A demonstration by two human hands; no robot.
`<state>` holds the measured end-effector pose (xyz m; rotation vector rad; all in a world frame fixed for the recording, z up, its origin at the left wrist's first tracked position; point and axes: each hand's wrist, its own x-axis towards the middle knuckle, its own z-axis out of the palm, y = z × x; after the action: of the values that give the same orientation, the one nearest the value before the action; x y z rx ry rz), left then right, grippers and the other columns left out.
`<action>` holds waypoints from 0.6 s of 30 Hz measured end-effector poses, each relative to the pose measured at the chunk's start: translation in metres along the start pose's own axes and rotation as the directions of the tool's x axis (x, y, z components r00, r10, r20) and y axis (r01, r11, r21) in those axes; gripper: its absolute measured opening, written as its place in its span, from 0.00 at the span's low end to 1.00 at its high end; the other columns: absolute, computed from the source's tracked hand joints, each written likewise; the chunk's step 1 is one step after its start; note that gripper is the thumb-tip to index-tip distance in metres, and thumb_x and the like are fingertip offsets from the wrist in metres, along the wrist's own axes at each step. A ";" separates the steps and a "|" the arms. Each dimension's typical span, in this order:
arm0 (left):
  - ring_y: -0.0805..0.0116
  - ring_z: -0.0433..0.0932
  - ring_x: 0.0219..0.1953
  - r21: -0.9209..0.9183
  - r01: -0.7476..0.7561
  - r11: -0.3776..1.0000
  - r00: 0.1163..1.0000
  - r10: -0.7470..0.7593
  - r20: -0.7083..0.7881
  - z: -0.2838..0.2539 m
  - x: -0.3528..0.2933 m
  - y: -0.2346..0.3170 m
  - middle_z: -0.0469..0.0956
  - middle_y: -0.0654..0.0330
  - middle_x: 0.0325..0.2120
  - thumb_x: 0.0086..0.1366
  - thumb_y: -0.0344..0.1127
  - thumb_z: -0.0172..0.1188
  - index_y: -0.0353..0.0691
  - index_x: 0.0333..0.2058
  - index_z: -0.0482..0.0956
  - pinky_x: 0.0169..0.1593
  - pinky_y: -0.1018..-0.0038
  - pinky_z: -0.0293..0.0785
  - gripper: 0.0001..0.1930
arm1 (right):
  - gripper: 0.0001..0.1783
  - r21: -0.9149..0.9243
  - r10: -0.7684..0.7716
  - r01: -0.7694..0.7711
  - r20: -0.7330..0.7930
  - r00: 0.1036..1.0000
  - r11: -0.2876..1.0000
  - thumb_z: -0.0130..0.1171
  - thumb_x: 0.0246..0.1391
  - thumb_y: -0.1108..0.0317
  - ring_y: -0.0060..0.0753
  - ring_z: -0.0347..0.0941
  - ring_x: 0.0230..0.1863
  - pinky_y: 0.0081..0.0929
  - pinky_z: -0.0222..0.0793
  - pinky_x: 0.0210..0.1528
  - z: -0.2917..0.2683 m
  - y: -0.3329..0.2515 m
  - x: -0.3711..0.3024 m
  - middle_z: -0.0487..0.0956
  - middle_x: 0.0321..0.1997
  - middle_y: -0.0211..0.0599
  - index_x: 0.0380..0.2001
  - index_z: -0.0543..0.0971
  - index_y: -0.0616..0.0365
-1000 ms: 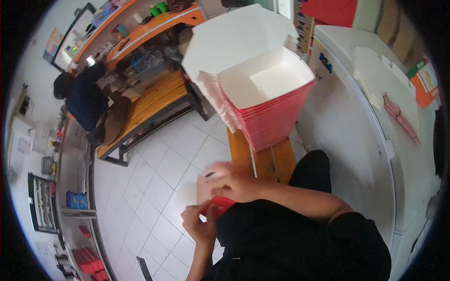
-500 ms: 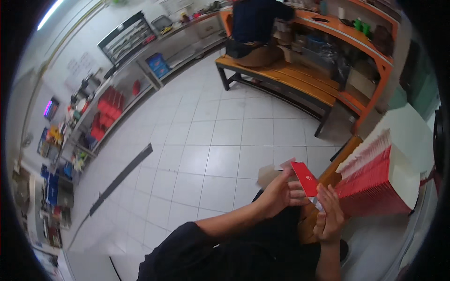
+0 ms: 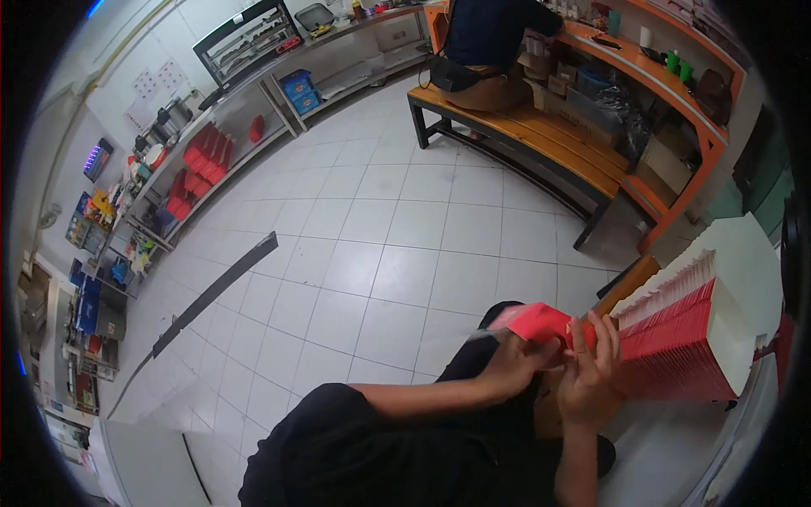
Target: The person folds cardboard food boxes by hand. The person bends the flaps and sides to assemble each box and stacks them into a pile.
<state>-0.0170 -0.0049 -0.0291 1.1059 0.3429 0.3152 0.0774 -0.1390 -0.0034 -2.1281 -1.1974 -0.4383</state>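
A red card piece (image 3: 541,321), apparently a paper box bent at its folds, is held over my lap; its far end is smeared by motion. My left hand (image 3: 514,365) grips its near lower edge, thumb and fingers pressed together. On the right side, my right hand (image 3: 587,376) pinches the same piece, its fingers curled over the edge. Close beside my right hand stands a long row of nested red boxes (image 3: 663,342), their insides white.
A slatted wooden bench (image 3: 541,139) stands ahead, with a person in dark clothes (image 3: 481,42) seated on it at an orange counter (image 3: 625,55). Metal shelves with red boxes (image 3: 201,165) line the left wall. A dark strip (image 3: 220,287) lies on the tiled floor.
The red card piece has turned from a flat upright slant to a bent, more level pose. My left hand has lowered and closed under it; the view has shifted slightly.
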 end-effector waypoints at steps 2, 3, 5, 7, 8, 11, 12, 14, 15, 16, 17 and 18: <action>0.67 0.75 0.61 -0.133 -0.044 0.990 0.998 0.050 0.039 0.005 -0.003 -0.012 0.73 0.57 0.58 0.78 0.30 0.56 0.38 0.65 0.65 0.61 0.67 0.78 0.20 | 0.25 -0.039 0.072 -0.073 -0.024 0.997 0.997 0.50 0.74 0.49 0.61 0.70 0.65 0.58 0.62 0.66 0.022 0.004 -0.012 0.75 0.62 0.53 0.66 0.79 0.45; 0.68 0.74 0.60 -0.045 -0.083 0.996 0.995 0.084 0.043 0.001 0.000 -0.016 0.73 0.57 0.58 0.78 0.30 0.55 0.38 0.65 0.65 0.61 0.67 0.77 0.20 | 0.26 -0.063 0.076 -0.077 -0.026 0.997 0.995 0.50 0.74 0.49 0.60 0.70 0.64 0.58 0.62 0.66 0.027 0.002 -0.014 0.75 0.62 0.53 0.67 0.77 0.46; 0.69 0.74 0.59 0.011 -0.172 0.985 0.985 0.172 0.013 -0.004 0.005 -0.025 0.73 0.58 0.58 0.79 0.31 0.53 0.39 0.65 0.65 0.60 0.67 0.76 0.20 | 0.27 -0.110 0.082 -0.085 -0.030 0.996 0.990 0.50 0.74 0.50 0.59 0.71 0.63 0.57 0.62 0.66 0.035 -0.008 -0.014 0.74 0.62 0.53 0.69 0.74 0.48; 0.69 0.76 0.56 0.153 -0.156 0.976 0.980 0.172 -0.098 -0.012 0.004 -0.015 0.76 0.57 0.53 0.79 0.32 0.52 0.39 0.66 0.62 0.56 0.69 0.76 0.20 | 0.28 0.061 0.019 -0.020 0.006 1.000 0.998 0.50 0.75 0.52 0.57 0.71 0.63 0.53 0.63 0.65 0.027 -0.007 -0.011 0.74 0.61 0.53 0.71 0.71 0.50; 0.72 0.79 0.51 0.074 -0.111 0.991 0.991 0.116 -0.070 -0.018 0.006 0.000 0.79 0.59 0.49 0.80 0.33 0.52 0.38 0.63 0.66 0.52 0.71 0.77 0.17 | 0.28 0.148 -0.013 0.009 0.021 1.000 0.989 0.49 0.75 0.53 0.55 0.71 0.63 0.50 0.64 0.65 0.022 -0.005 -0.010 0.73 0.60 0.53 0.71 0.70 0.51; 0.73 0.83 0.44 0.229 -0.094 0.969 0.986 0.058 0.159 -0.044 0.010 0.022 0.84 0.57 0.41 0.79 0.33 0.53 0.37 0.58 0.72 0.46 0.73 0.77 0.13 | 0.31 0.421 0.225 -0.264 0.140 0.964 0.868 0.50 0.75 0.49 0.46 0.67 0.68 0.41 0.63 0.67 0.011 0.027 -0.017 0.73 0.64 0.46 0.71 0.69 0.57; 0.72 0.84 0.43 0.342 -0.125 0.931 0.966 0.037 0.254 -0.051 0.009 0.024 0.84 0.55 0.40 0.78 0.32 0.53 0.37 0.56 0.73 0.46 0.72 0.78 0.12 | 0.32 0.420 0.257 -0.299 0.155 0.954 0.857 0.55 0.73 0.46 0.37 0.74 0.58 0.34 0.69 0.59 0.004 0.030 -0.010 0.78 0.55 0.43 0.66 0.74 0.59; 0.69 0.85 0.40 0.508 -0.202 0.837 0.931 0.002 0.366 -0.057 -0.001 0.029 0.84 0.50 0.38 0.77 0.31 0.54 0.37 0.54 0.75 0.45 0.71 0.78 0.11 | 0.32 0.543 0.142 -0.301 0.315 0.939 0.784 0.60 0.69 0.44 0.32 0.75 0.47 0.31 0.71 0.51 0.012 0.042 -0.014 0.80 0.45 0.39 0.61 0.79 0.61; 0.67 0.85 0.39 0.578 -0.247 0.777 0.907 -0.024 0.419 -0.059 -0.005 0.032 0.84 0.48 0.37 0.76 0.31 0.54 0.37 0.53 0.77 0.44 0.70 0.78 0.10 | 0.32 0.597 0.076 -0.309 0.383 0.921 0.740 0.62 0.67 0.44 0.30 0.75 0.41 0.30 0.72 0.46 0.017 0.044 -0.015 0.80 0.40 0.37 0.58 0.81 0.62; 0.66 0.85 0.40 0.632 -0.195 0.750 0.912 -0.098 0.398 -0.059 -0.008 0.039 0.85 0.48 0.43 0.78 0.34 0.53 0.35 0.57 0.75 0.46 0.66 0.80 0.14 | 0.26 0.656 0.053 -0.287 0.353 0.934 0.698 0.72 0.61 0.52 0.22 0.69 0.28 0.25 0.68 0.34 0.021 0.039 -0.019 0.76 0.28 0.29 0.51 0.85 0.63; 0.66 0.85 0.40 0.623 -0.147 0.768 0.934 -0.099 0.343 -0.060 -0.008 0.032 0.86 0.49 0.41 0.77 0.33 0.54 0.36 0.58 0.73 0.45 0.67 0.80 0.15 | 0.24 0.619 0.075 -0.351 0.426 0.902 0.703 0.74 0.59 0.56 0.21 0.68 0.27 0.26 0.68 0.33 0.021 0.036 -0.022 0.75 0.26 0.28 0.51 0.85 0.61; 0.67 0.86 0.39 0.614 -0.097 0.784 0.954 -0.103 0.282 -0.060 -0.013 0.025 0.86 0.49 0.39 0.76 0.32 0.54 0.36 0.60 0.72 0.44 0.67 0.80 0.17 | 0.22 0.580 0.095 -0.410 0.496 0.863 0.704 0.75 0.57 0.60 0.20 0.67 0.26 0.26 0.67 0.32 0.021 0.032 -0.025 0.74 0.24 0.27 0.51 0.85 0.59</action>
<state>-0.0558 0.0493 -0.0295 1.7885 0.1717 0.0116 0.0908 -0.1530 -0.0450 -1.7194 -1.0290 0.5752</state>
